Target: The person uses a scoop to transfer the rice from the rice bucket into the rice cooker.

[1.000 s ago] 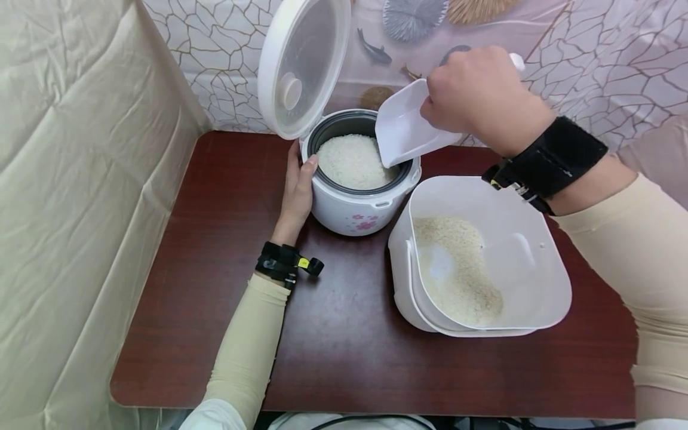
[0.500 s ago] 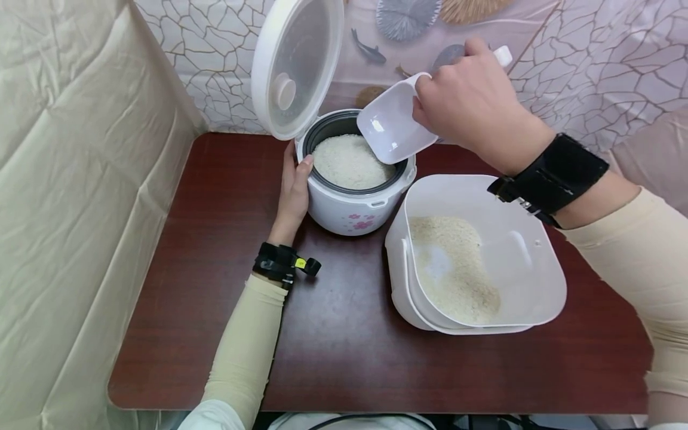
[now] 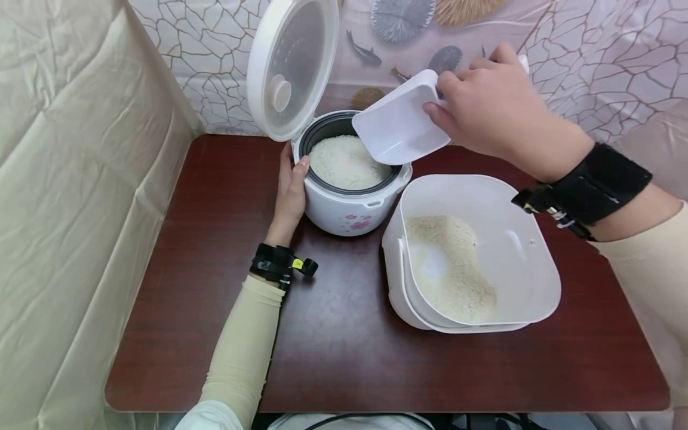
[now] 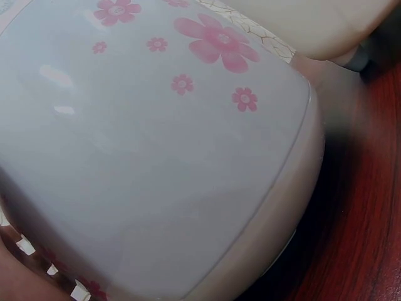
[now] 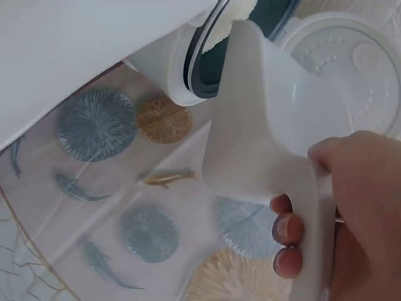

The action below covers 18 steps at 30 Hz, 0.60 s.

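Observation:
A white rice cooker (image 3: 344, 209) with pink flowers stands on the table, its lid (image 3: 292, 65) raised. White rice (image 3: 349, 162) lies in its dark inner pot. My left hand (image 3: 290, 194) rests against the cooker's left side, thumb near the rim; in the left wrist view the cooker's flowered wall (image 4: 156, 144) fills most of the picture. My right hand (image 3: 491, 107) grips the handle of a white scoop (image 3: 403, 122), tilted with its lip over the pot's right edge. In the right wrist view the fingers (image 5: 288, 229) wrap the scoop's handle, and the scoop's bowl looks bare inside.
To the right of the cooker stands a white rice bin (image 3: 516, 263), with a layer of rice (image 3: 457, 275) on its bottom. The dark red table (image 3: 333, 352) ends at a patterned cloth (image 3: 209, 77) behind. A pale padded drape (image 3: 80, 209) hangs along the left.
The right hand has turned the scoop over the pot, first rolling its hollow into view, then shifting slightly right. The left hand keeps its place on the cooker.

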{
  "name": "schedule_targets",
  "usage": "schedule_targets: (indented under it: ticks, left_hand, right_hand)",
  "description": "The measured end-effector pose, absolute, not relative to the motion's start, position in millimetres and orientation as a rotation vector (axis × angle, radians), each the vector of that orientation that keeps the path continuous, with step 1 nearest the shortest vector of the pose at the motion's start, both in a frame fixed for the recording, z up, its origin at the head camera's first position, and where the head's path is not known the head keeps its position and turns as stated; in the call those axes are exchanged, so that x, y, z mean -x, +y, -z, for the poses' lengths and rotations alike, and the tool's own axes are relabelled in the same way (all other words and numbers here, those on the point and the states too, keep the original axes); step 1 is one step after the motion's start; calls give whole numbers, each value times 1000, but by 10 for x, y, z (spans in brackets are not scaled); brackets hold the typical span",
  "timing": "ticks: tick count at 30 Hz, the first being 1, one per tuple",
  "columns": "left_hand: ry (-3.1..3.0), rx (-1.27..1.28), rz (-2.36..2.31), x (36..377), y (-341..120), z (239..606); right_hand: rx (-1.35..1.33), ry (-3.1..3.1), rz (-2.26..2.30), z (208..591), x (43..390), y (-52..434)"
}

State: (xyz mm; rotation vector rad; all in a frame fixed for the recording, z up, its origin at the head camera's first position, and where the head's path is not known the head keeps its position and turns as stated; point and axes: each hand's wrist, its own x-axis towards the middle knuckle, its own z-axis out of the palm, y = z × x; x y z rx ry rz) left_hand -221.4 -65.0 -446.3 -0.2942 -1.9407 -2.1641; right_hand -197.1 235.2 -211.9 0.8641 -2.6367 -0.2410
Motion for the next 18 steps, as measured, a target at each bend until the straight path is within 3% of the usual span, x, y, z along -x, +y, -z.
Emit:
schedule_targets:
  ticks: [18]
  left_hand:
    - [-1930,304,2173,2183,-620,4433]
  right_hand:
    - [-772,-2724,-2,2182,1427,2778]
